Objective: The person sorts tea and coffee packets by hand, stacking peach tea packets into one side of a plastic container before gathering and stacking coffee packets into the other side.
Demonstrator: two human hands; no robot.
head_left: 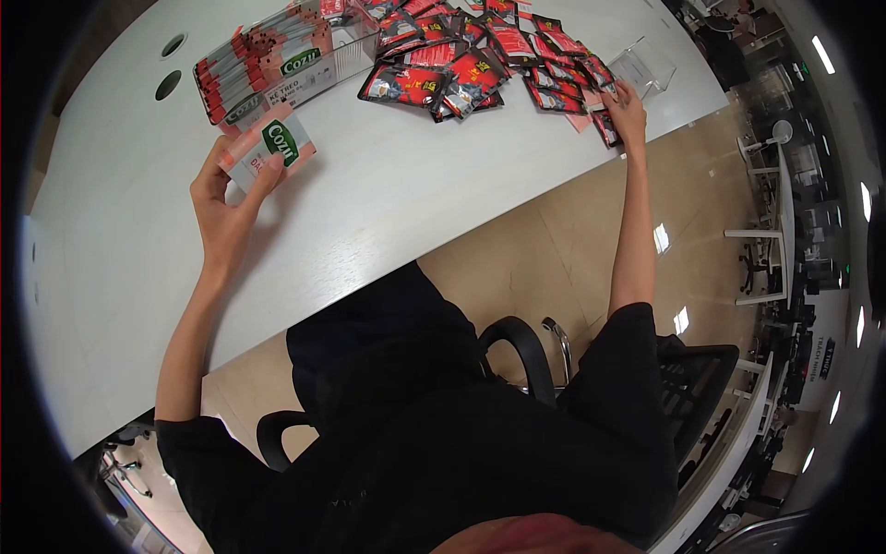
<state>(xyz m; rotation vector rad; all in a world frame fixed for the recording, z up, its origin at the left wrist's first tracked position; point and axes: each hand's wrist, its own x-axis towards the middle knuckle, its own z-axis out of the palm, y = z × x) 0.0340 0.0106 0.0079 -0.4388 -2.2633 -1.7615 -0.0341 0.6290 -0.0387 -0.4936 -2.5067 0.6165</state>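
My left hand (226, 203) grips a pink and white box (269, 152) with a green "Cozy" label, thumb across its front, held just above the white table. Close behind it stands a clear display tray (355, 57) packed with rows of pink and red packets (268, 65). At the right end of a loose heap of red and black sachets (471, 78), my right hand (629, 115) has its fingers bent and closed on a red sachet (604, 127); the fingertips are partly hidden. A clear plastic holder (651, 66) stands just beyond that hand.
The white table (388, 203) has its near edge in front of my lap. Two round cable holes (168, 85) are at its far left. A black office chair (517, 346) is under me. Other desks (761, 231) and chairs line the room at right.
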